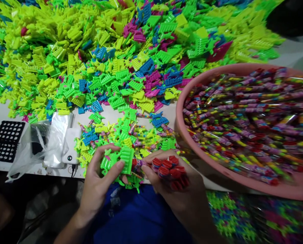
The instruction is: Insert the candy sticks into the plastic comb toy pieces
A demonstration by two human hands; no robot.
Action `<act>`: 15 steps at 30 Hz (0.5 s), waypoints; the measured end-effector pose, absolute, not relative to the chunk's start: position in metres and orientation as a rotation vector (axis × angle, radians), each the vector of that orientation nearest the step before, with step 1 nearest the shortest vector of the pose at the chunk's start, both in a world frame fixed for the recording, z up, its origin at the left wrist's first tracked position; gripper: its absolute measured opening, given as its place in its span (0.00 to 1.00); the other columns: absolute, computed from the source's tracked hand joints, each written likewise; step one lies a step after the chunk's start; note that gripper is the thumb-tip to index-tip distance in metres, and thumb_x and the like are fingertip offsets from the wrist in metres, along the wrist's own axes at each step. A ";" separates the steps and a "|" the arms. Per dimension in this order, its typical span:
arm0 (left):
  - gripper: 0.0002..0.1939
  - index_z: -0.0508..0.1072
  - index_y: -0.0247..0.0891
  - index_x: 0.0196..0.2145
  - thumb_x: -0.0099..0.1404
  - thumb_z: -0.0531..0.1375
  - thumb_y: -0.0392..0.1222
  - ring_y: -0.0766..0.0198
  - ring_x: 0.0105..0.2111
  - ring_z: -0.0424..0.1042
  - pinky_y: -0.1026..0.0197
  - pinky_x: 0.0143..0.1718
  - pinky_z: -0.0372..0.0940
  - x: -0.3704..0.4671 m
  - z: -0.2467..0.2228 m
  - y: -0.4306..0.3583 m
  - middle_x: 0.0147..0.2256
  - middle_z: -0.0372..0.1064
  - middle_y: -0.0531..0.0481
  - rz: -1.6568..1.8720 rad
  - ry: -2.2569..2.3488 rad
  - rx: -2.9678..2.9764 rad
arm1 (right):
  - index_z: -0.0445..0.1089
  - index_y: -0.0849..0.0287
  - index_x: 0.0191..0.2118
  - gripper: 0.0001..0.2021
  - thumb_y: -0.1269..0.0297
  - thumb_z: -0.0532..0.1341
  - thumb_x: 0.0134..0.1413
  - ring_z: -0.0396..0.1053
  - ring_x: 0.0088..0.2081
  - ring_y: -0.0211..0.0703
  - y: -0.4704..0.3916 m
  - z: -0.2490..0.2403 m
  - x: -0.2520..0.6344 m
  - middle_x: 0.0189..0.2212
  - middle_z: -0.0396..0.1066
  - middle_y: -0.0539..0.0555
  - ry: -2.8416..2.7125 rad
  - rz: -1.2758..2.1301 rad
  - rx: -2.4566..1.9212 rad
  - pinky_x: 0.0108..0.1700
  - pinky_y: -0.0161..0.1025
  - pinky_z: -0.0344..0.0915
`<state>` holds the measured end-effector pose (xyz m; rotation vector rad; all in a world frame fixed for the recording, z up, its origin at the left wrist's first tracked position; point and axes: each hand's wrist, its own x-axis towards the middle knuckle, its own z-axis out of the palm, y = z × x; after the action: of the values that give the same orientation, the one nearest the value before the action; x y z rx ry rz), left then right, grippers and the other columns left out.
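My left hand is closed around a bright green plastic toy piece with a ribbed face. In my right hand is a bundle of candy tubes with red caps, the caps facing up. One tube with a purple wrapper points from my right thumb and fingers toward the green piece; whether it touches the piece I cannot tell. Just beyond both hands lies a small heap of green, yellow and blue toy pieces mixed with candy tubes.
A large pile of plastic pieces spreads across the back of the table. At right stands a pink basin full of wrapped candy tubes. A white power bank, clear plastic bags and a black perforated tray lie at left.
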<state>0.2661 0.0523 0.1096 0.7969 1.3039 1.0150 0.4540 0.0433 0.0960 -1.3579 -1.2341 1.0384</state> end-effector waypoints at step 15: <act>0.07 0.85 0.48 0.47 0.73 0.75 0.43 0.68 0.34 0.80 0.70 0.36 0.74 0.279 0.118 0.045 0.39 0.81 0.55 1.283 1.636 1.411 | 0.76 0.57 0.54 0.16 0.79 0.65 0.64 0.87 0.50 0.49 0.029 0.087 0.444 0.48 0.86 0.60 -1.528 0.536 -1.175 0.56 0.41 0.84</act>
<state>0.2786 0.0449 0.1183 1.4110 1.6356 1.2829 0.4442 0.0294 0.0875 -1.1750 -1.5284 0.5362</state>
